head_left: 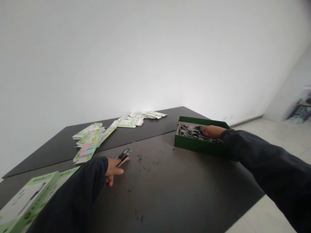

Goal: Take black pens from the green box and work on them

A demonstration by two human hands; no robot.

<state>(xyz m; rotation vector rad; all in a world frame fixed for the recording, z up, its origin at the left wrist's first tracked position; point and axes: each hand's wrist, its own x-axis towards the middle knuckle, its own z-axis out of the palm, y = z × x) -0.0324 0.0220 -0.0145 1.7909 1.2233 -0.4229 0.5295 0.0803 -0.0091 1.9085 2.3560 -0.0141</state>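
Note:
Over the tabletop, left of centre, my left hand (113,169) holds a few black and clear pens (123,156), which lie across its fingers with their ends pointing up and away. Farther right stands a green open box (194,145) filled with many loose pens (190,131) of the same look. My right hand (212,131) reaches into this box over its right side. Its fingers are curled down among the pens, and what they grip is hidden.
Flattened green-and-white cartons (127,122) and coloured cartons (91,142) lie along the back and left of the dark table (165,191). Bigger pen-printed boxes (29,197) sit at the near left. A white wall (136,58) rises behind; a shelf (300,108) stands far right.

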